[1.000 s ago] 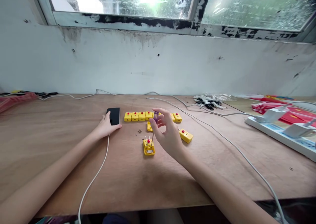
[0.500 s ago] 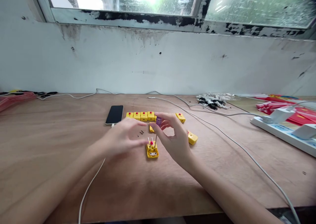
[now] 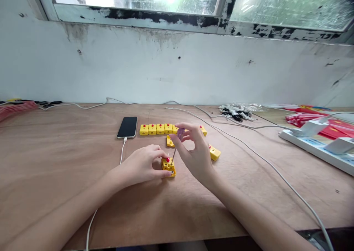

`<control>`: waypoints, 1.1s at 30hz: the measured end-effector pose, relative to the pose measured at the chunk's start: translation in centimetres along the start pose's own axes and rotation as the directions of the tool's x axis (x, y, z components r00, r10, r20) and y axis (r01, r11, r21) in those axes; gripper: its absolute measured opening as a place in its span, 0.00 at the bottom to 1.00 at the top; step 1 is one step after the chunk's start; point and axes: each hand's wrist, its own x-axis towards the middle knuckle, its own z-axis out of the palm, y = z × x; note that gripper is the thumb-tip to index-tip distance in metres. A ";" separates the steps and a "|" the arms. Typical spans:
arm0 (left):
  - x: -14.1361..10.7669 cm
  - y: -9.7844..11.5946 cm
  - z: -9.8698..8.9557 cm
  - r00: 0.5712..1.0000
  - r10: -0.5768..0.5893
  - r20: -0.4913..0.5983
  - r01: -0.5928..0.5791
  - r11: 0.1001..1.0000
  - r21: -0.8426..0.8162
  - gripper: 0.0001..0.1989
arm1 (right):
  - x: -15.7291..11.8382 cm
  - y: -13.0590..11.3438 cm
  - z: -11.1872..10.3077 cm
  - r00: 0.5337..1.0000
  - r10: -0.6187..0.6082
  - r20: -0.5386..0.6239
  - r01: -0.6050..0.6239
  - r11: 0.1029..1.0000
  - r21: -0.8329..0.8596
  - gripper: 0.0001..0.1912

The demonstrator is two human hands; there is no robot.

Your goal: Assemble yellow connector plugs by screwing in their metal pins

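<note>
A small opened yellow block with a red button (image 3: 168, 167) lies on the wooden table, and my left hand (image 3: 146, 165) grips its left side between thumb and fingers. In my right hand (image 3: 193, 149) is a screwdriver with a purple handle (image 3: 180, 133), pinched between thumb and fingers. The screwdriver's shaft slants down to the block, its tip at the block's upper right part. Just behind sits a yellow half-shell (image 3: 169, 141), partly beside my right fingers.
A row of yellow blocks with red buttons (image 3: 152, 129) stands behind the hands. Another yellow block (image 3: 214, 153) lies right of my right hand. A phone (image 3: 127, 127) with a white cable is at left; a power strip (image 3: 318, 147) sits at right.
My left hand has moved right and closed on the opened block, which has shifted slightly left. The screwdriver now leans more to the right.
</note>
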 end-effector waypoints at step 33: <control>-0.5 -0.2 0.3 1.000 0.009 -0.023 -0.009 1.000 -0.004 0.16 | -0.2 0.0 0.0 0.969 0.193 0.157 -0.210 0.972 0.103 0.12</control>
